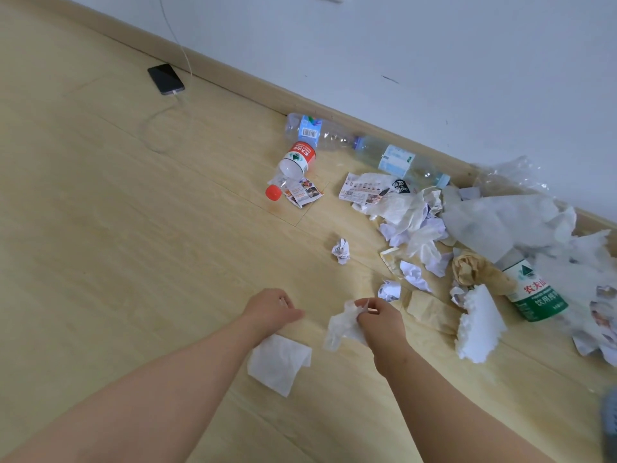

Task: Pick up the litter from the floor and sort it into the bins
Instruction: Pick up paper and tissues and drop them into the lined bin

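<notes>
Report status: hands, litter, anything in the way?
Right hand grips a crumpled tissue. Left hand holds nothing, over a flat tissue. Litter pile along the wall; no bins in view.

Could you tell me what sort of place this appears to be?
Probably a room in a home: a pale wood-look floor meets a white wall at a skirting board, and a phone lies on it, plugged into a white cable.

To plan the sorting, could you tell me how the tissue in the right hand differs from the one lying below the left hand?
The held tissue is crumpled and gripped by the right hand; the floor tissue lies spread nearly flat, one corner folded. Both are white.
</notes>
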### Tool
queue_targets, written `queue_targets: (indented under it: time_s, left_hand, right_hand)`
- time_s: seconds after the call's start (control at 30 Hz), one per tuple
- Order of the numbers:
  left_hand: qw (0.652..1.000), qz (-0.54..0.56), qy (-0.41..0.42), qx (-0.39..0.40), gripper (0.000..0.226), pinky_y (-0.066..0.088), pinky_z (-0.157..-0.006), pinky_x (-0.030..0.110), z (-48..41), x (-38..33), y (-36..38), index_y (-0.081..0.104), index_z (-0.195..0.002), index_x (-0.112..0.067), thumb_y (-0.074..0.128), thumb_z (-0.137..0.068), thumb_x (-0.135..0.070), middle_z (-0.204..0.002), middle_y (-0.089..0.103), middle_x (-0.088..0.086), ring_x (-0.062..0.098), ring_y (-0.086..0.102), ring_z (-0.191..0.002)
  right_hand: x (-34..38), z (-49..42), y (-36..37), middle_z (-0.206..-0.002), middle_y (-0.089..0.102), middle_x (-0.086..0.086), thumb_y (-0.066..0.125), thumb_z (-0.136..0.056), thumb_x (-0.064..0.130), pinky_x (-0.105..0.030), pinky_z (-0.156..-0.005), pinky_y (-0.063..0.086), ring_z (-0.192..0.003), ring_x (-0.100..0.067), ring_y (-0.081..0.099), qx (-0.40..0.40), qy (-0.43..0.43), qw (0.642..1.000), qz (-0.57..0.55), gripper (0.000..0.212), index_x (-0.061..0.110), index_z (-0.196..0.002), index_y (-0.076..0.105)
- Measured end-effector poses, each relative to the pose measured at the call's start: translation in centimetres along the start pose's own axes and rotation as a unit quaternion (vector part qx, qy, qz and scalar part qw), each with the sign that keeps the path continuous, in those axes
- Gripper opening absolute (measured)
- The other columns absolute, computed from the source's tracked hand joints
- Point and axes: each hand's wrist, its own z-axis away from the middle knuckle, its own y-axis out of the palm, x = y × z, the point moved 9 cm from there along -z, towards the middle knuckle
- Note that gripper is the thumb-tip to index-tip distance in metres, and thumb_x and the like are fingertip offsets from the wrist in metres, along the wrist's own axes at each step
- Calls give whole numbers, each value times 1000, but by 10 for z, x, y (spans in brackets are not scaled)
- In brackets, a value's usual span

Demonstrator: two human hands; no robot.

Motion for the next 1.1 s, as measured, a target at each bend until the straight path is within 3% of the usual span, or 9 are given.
queue_targets:
  time_s: [0.2,0.3,0.4,0.47,0.6,0.7,0.83,0.93,1.1]
  left_hand:
    - [992,104,49,-57,31,35,-62,29,7,-42,-13,46,-66,-14,66,-83,-30,-70,52,5,18,44,-64]
    - [991,-90,93,-25,26,37,-61,28,16,-46,-7,49,-104,-18,61,-85,-32,-72,51,-4,16,50,-69]
    - [923,-352,138,78,57,39,-69,27,37,-23,25,32,-131,-29,59,-82,-37,-83,57,-10,18,57,-83]
    - [869,-457,152,116,58,43,-76,28,45,1,40,31,-132,-30,59,-80,-32,-109,60,-5,22,60,-99]
    - [862,-475,136,114,35,44,-82,30,35,25,38,46,-119,-26,55,-86,-31,-121,57,1,23,57,-108]
    - [917,-373,121,76,26,41,-79,29,25,10,29,53,-111,-18,43,-95,-36,-115,59,5,24,55,-103]
    - [993,-96,64,-26,32,31,-60,30,23,-27,0,40,-72,-17,44,-95,-38,-73,48,0,19,43,-70]
    - [996,55,50,-43,32,34,-56,27,26,-57,-7,48,-68,-17,47,-94,-36,-67,51,-3,16,47,-63]
    - [979,198,39,-19,25,42,-64,27,37,-96,3,60,-81,-13,53,-90,-35,-78,59,2,21,54,-70]
  right_hand:
    - [14,-1,-34,-77,52,3,40,-89,3,-23,-55,36,-64,-11,45,-25,-11,1000,-14,24,17,-90,60]
    - [16,0,-44,-82,54,-1,41,-90,6,-25,-58,37,-67,-15,47,-27,-19,999,3,21,17,-90,59]
    - [15,1,-43,-88,54,-2,39,-94,10,-25,-58,38,-77,-20,50,-17,-21,999,27,22,18,-94,59]
    - [16,3,-39,-91,55,-2,38,-94,12,-25,-61,40,-78,-20,50,-11,-23,999,43,23,18,-96,60]
    - [18,8,-25,-97,56,0,38,-95,12,-25,-63,42,-77,-17,51,3,-32,997,66,27,17,-102,63]
    - [22,11,-22,-87,54,3,37,-94,10,-29,-75,45,-83,-19,52,10,-25,998,63,26,16,-94,62]
    - [20,12,-20,-78,50,0,47,-91,7,-37,-79,49,-73,-20,52,17,35,996,-78,15,15,-81,54]
    - [31,15,-16,-88,50,-6,45,-93,8,-34,-66,51,-72,-23,53,26,60,982,-179,9,16,-96,49]
    - [51,25,-19,-85,48,-2,45,-92,9,-32,-64,49,-69,-16,50,44,59,968,-241,15,19,-81,48]
